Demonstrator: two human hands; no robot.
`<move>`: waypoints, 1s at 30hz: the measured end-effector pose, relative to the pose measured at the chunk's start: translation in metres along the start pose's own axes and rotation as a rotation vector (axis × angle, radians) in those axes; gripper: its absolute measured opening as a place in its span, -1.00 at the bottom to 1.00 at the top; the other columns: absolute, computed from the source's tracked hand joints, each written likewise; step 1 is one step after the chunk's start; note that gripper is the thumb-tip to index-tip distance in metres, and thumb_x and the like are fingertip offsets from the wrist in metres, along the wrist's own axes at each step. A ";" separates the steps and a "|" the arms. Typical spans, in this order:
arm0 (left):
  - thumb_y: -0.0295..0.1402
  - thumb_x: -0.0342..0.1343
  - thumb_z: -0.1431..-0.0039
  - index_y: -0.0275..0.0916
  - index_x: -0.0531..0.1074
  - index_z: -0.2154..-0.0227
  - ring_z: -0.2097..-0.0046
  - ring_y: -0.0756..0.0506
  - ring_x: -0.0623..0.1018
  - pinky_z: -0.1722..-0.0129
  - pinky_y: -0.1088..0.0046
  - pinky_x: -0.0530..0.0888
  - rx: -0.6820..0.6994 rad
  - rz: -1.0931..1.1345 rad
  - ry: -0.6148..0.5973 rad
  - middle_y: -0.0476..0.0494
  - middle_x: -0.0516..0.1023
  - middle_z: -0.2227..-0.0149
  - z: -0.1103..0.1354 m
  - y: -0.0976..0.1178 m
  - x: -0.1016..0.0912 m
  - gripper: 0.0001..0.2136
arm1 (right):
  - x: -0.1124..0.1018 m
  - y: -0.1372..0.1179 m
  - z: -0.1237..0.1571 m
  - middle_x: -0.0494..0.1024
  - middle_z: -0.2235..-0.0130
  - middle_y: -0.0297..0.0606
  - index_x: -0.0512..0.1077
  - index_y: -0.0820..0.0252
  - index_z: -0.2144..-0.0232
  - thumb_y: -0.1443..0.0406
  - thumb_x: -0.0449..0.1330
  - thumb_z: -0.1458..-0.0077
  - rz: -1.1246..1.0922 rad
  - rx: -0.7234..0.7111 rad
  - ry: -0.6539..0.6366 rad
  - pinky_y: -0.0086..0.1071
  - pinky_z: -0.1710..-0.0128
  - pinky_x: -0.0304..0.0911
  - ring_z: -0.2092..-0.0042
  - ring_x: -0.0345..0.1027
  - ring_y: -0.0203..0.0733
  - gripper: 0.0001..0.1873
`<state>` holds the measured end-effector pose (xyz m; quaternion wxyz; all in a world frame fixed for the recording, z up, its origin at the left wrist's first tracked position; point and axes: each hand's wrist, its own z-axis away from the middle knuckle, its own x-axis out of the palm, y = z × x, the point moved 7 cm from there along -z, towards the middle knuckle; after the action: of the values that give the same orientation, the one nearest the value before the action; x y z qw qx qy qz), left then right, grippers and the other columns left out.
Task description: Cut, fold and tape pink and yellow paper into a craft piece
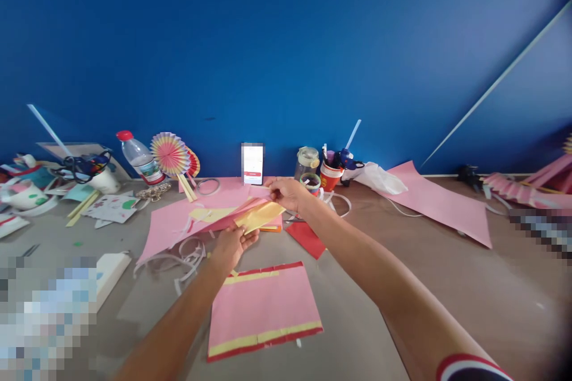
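Observation:
My left hand is closed on the near end of a folded yellow paper strip. My right hand pinches the far edge of the paper stack, where the yellow strip lies over a large pink sheet. Both hands hold the papers a little above the table. Just in front of my hands, flat on the table, lies a pink sheet with yellow and red bands along two edges.
A red paper piece lies right of my hands. White paper trimmings curl at the left. Along the blue wall stand a water bottle, a paper fan, a phone, a jar and a red cup of tools. Another pink sheet lies at the right.

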<state>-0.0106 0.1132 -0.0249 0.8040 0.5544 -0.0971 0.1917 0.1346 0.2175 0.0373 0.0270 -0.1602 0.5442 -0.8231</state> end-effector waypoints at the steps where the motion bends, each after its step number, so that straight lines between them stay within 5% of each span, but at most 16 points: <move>1: -0.42 0.19 -0.03 -0.15 0.24 0.54 0.17 -0.13 0.58 0.03 0.25 0.45 0.019 0.018 0.005 -0.05 0.53 0.43 0.001 0.000 0.000 -0.80 | -0.002 0.007 0.005 0.42 -0.02 -0.15 0.34 0.23 -0.02 0.20 0.15 -0.23 0.016 0.008 -0.008 -0.13 0.10 0.38 0.06 0.39 -0.11 -0.65; 4: -0.42 0.14 -0.05 -0.15 0.22 0.59 0.09 -0.12 0.56 -0.03 0.28 0.43 0.057 0.045 0.018 -0.03 0.51 0.44 0.008 0.001 -0.002 -0.79 | -0.012 0.034 0.024 0.47 0.08 -0.19 0.38 0.26 0.05 0.20 0.14 -0.23 0.065 0.052 -0.038 -0.23 0.20 0.40 0.17 0.42 -0.19 -0.70; 8: -0.43 0.14 -0.02 -0.19 0.30 0.56 0.06 -0.14 0.56 -0.05 0.25 0.44 0.053 0.010 0.054 -0.09 0.55 0.38 0.031 0.003 -0.014 -0.87 | -0.034 0.053 0.060 0.41 0.54 -0.39 0.42 0.28 0.45 0.37 0.21 -0.06 0.111 0.057 -0.055 -0.46 0.51 0.24 0.55 0.26 -0.39 -0.93; 10: -0.40 0.16 -0.03 -0.20 0.38 0.43 0.02 -0.17 0.55 -0.06 0.21 0.43 0.047 -0.039 0.088 -0.12 0.58 0.28 0.052 0.001 -0.027 -0.95 | -0.045 0.053 0.081 0.34 0.63 -0.46 0.41 0.23 0.53 0.43 0.20 0.08 0.114 0.008 -0.060 -0.46 0.49 0.22 0.60 0.18 -0.42 -0.95; 12: -0.35 0.20 -0.04 -0.15 0.44 0.18 -0.09 -0.20 0.48 -0.13 0.18 0.38 0.062 -0.144 0.097 -0.15 0.55 0.05 0.079 -0.005 -0.039 -0.76 | -0.053 0.052 0.102 0.29 0.66 -0.51 0.43 0.20 0.52 0.42 0.17 0.14 0.122 -0.039 -0.074 -0.42 0.40 0.27 0.60 0.14 -0.43 -0.94; 16: -0.17 0.06 -0.22 -0.06 0.41 -0.04 -0.29 -0.31 0.21 -0.24 -0.02 0.20 0.558 -1.184 -0.331 -0.18 0.31 -0.24 0.138 -0.024 -0.007 -0.66 | -0.062 0.057 0.135 0.32 0.63 -0.47 0.46 0.19 0.52 0.35 0.18 0.17 0.188 -0.083 -0.111 -0.44 0.43 0.20 0.56 0.16 -0.40 -0.93; 18: -0.06 0.08 -0.19 -0.09 0.34 -0.12 -0.33 -0.37 0.10 -0.24 -0.15 0.12 0.750 -1.492 -0.535 -0.24 0.24 -0.27 0.157 -0.046 0.013 -0.53 | -0.065 0.061 0.145 0.37 0.58 -0.43 0.47 0.19 0.51 0.33 0.19 0.15 0.239 -0.105 -0.125 -0.46 0.45 0.16 0.52 0.18 -0.39 -0.93; 24: 0.14 0.02 -0.10 -0.22 0.26 -0.18 -0.33 -0.41 0.06 -0.22 -0.15 0.16 0.775 -1.680 -0.692 -0.37 0.20 -0.28 0.155 -0.069 0.046 -0.31 | -0.064 0.068 0.161 0.43 0.54 -0.41 0.51 0.18 0.50 0.41 0.11 0.12 0.464 -0.178 -0.180 -0.48 0.47 0.12 0.49 0.22 -0.36 -0.84; 30: 0.10 0.00 -0.15 -0.25 0.28 -0.17 -0.30 -0.42 0.15 -0.19 -0.08 0.22 0.803 -1.704 -0.723 -0.40 0.20 -0.27 0.156 -0.074 0.050 -0.35 | -0.057 0.079 0.156 0.55 0.39 -0.37 0.54 0.14 0.46 0.51 0.05 0.13 0.673 -0.274 -0.195 -0.45 0.34 0.20 0.35 0.35 -0.28 -0.70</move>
<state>0.0747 -0.0449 -0.0126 0.3495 0.6936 0.1653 -0.6078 0.2239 0.0589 0.0080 0.3262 -0.0521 0.6662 -0.6686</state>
